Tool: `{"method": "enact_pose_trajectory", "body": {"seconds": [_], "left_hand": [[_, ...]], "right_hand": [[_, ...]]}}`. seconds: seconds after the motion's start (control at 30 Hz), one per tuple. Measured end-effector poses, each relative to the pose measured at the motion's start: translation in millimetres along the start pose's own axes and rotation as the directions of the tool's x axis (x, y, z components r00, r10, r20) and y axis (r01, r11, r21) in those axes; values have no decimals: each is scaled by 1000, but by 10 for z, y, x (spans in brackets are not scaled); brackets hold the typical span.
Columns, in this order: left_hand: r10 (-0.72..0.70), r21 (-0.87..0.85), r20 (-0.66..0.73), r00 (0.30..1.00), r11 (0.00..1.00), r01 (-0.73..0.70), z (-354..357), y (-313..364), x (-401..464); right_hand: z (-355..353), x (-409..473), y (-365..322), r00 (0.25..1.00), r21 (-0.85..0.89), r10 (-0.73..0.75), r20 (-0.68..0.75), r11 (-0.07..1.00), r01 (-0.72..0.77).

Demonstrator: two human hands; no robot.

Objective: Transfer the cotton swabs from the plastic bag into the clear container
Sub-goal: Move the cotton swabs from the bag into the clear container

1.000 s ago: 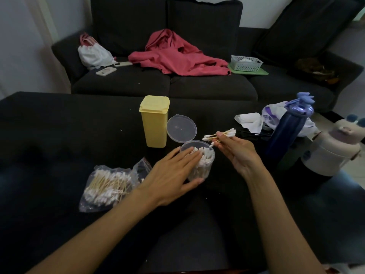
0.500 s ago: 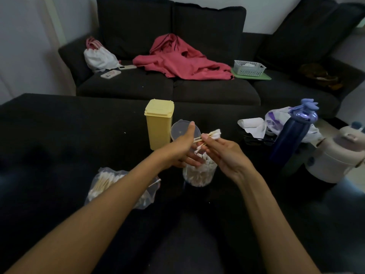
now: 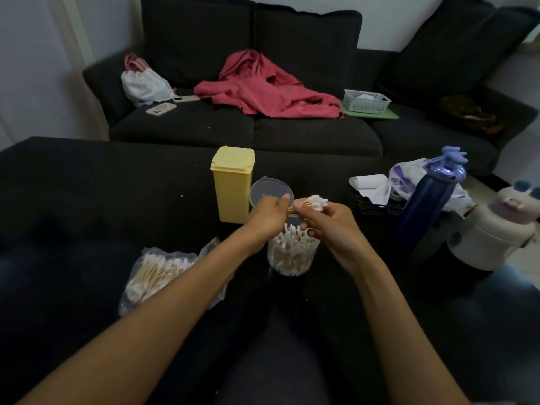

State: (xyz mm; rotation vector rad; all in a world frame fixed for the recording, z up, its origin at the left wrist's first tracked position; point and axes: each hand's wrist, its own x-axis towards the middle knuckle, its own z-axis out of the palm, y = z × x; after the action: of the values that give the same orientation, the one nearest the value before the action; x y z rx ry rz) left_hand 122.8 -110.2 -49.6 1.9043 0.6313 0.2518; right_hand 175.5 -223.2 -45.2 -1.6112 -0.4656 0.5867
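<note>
Hands meet above the clear container (image 3: pixel 293 255), which stands on the dark table (image 3: pixel 87 200) already packed with upright swabs. The right hand (image 3: pixel 327 226), fingers curled, pinches a small bundle of cotton swabs (image 3: pixel 314 202) by the sticks, white tips fanned out just above and behind the container's rim. The left hand (image 3: pixel 270 217), which lay flat against the container's side a second ago, has risen to the bundle and now pinches its near ends with thumb and fingertips. The bundle has tightened and swung nearer the container's hinged lid (image 3: pixel 270 192), which stands open behind it. The plastic bag (image 3: pixel 157 273), holding more swabs, lies left of the container, partly hidden by the left forearm. A yellow box (image 3: pixel 232 185) stands just behind and left of the container; a blue bottle (image 3: pixel 429 200) stands well to its right.
</note>
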Motion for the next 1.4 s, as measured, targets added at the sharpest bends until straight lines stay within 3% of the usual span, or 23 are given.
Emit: {"method": "enact_pose_trajectory", "body": {"seconds": [0.13, 0.33, 0.4, 0.53, 0.57, 0.73, 0.83, 0.9, 1.0, 1.13, 1.4], "left_hand": [[202, 188, -94, 975, 965, -182, -62, -4, -17], [273, 234, -149, 950, 943, -235, 40, 49, -66], [246, 193, -153, 957, 957, -216, 38, 46, -44], [195, -30, -55, 979, 980, -197, -13, 18, -28], [192, -54, -37, 981, 980, -194, -22, 17, -29], [138, -40, 56, 989, 990, -135, -76, -14, -62], [-1, 157, 45, 999, 988, -6, -298, -103, -58], [-134, 357, 45, 990, 928, 110, -490, -225, -1], [-275, 480, 272, 922, 869, 118, -535, -373, 42], [-200, 345, 390, 899, 937, 59, -305, -532, 119], [53, 9, 389, 920, 998, -61, -135, -686, 174]], "right_hand": [[39, -1, -7, 997, 34, -35, -72, 999, 37], [248, 10, 103, 932, -329, -281, -229, 924, 198], [256, 16, 108, 932, -277, -288, -222, 935, 223], [202, 8, 70, 989, 167, -92, -116, 980, 111], [199, 6, 78, 992, 198, -78, -101, 975, 97], [231, 36, 105, 959, -131, -194, -206, 977, 170], [119, 53, 94, 942, -149, -178, -284, 979, 140], [6, 57, 82, 943, -134, -131, -306, 987, 93], [-80, 46, 67, 956, -131, -60, -287, 991, 22], [-33, 30, 79, 974, -143, 23, -224, 988, -56], [-53, 55, 101, 980, -173, 29, -195, 983, -64]]}}
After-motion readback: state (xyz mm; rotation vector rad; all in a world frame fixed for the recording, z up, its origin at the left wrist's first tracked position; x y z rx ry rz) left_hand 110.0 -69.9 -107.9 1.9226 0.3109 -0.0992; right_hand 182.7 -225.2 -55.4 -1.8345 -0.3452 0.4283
